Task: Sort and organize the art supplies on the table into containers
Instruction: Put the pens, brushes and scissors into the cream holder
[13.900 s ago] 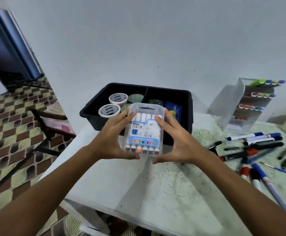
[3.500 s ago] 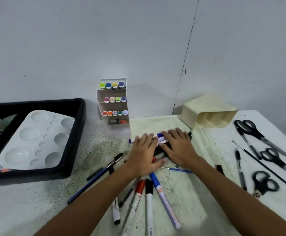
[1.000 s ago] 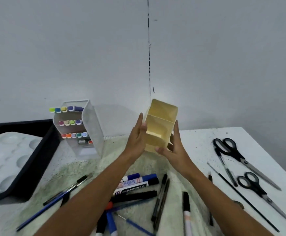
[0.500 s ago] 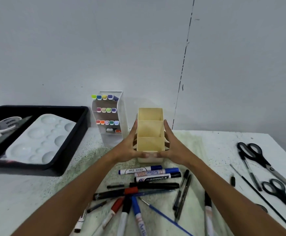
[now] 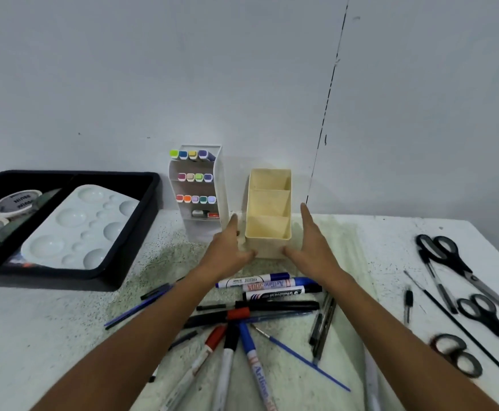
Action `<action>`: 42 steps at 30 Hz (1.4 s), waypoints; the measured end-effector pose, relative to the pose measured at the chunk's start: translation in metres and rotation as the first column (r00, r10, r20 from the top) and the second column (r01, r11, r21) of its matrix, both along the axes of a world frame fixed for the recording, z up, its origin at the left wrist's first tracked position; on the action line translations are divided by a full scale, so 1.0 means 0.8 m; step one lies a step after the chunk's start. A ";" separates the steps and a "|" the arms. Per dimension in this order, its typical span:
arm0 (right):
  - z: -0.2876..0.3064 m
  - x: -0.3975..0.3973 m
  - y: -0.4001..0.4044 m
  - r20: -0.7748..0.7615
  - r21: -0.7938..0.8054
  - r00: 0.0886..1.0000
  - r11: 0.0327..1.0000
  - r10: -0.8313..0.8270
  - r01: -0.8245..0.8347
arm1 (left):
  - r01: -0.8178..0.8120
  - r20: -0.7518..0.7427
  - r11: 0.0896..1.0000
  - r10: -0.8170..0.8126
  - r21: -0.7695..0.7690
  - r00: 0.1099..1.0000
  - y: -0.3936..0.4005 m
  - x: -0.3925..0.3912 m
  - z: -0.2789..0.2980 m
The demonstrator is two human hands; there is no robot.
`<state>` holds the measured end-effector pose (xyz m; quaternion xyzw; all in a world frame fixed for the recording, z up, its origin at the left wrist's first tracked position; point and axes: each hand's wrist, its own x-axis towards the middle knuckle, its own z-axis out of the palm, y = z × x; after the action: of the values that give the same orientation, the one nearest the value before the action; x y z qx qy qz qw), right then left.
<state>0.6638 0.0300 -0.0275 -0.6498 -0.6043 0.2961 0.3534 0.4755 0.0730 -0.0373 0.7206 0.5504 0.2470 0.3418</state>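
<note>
A cream three-compartment organizer [image 5: 269, 232] stands upright on the table near the wall. My left hand [image 5: 229, 250] is at its left side and my right hand [image 5: 310, 244] at its right side. Both have straight fingers, and the thumbs sit by the organizer's front lower corners. A small gap shows between my right fingers and its wall. Its compartments hold nothing. Just in front of my hands lies a loose pile of markers and pens [image 5: 272, 287], between my forearms.
A white rack of coloured markers [image 5: 196, 188] stands left of the organizer. A black tray [image 5: 141, 226] at the left holds a white palette [image 5: 79, 226] and paint tubs [image 5: 16, 203]. Scissors [image 5: 450, 259] and thin brushes lie at the right edge.
The organizer has come down from my raised hands and now stands on the table, a little nearer the wall. My fingers have straightened and eased off its sides.
</note>
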 end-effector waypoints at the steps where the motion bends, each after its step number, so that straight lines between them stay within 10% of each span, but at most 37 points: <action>1: -0.006 0.000 -0.020 0.078 0.058 0.997 0.998 -0.020 0.015 | -0.021 -0.077 0.997 0.027 0.075 0.997 -0.019 -0.008 -0.006; 8: -0.079 -0.011 -0.115 0.621 -0.065 0.774 0.993 0.119 -0.100 | 0.365 -0.459 0.896 -0.221 0.253 0.860 -0.110 -0.050 -0.078; 16: -0.068 0.008 -0.102 0.287 0.052 0.949 0.987 0.134 -0.155 | 0.435 -0.517 0.828 -0.214 0.354 0.829 -0.093 -0.037 -0.074; 21: -0.045 0.105 -0.115 0.174 0.135 0.978 0.986 -0.117 0.094 | 0.512 -0.385 0.764 -0.369 0.393 0.846 -0.094 0.036 -0.053; 29: -0.034 0.313 -0.169 0.281 0.082 0.745 0.788 -0.605 0.610 | 0.666 -0.197 0.707 -0.636 0.240 0.746 -0.089 0.224 -0.036; 42: -0.056 0.355 -0.124 0.632 0.035 0.622 0.819 -0.462 0.573 | 0.745 -0.427 0.639 -0.629 0.192 0.649 -0.058 0.359 -0.078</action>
<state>0.9477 -0.0690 -0.0719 -0.8833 -0.4440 0.0036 0.1503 0.7626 0.0262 -0.0999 0.9551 0.2237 0.0689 0.1818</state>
